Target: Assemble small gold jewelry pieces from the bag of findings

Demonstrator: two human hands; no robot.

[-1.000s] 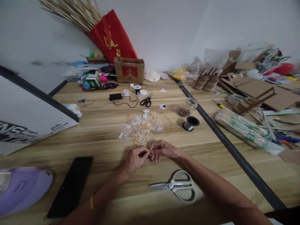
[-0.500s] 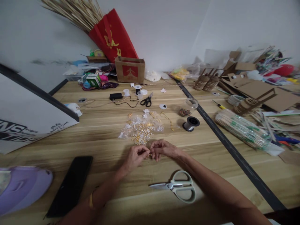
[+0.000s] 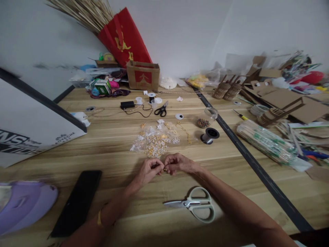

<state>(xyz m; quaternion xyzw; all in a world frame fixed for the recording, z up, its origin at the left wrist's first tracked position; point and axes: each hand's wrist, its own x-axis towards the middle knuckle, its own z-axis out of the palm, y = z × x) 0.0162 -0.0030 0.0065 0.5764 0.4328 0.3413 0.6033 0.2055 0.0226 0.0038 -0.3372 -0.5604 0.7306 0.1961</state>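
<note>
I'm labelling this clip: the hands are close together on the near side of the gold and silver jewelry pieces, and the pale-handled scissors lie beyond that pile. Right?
Not quite: the head view shows the pale-handled scissors on the near side of the gold and silver jewelry pieces too. The left hand and right hand are as you say.

From here I count one left hand [image 3: 147,171] and one right hand [image 3: 180,164], just below centre; two pairs of scissors, a pale-handled pair [image 3: 190,204] lower down, a black-handled pair [image 3: 160,110] above centre; three brown slatted baskets [image 3: 221,90] toward the right; one red bag [image 3: 130,39] and one brown paper bag [image 3: 143,77], upper left of centre; one flat black slab [image 3: 77,202], lower left.
</note>
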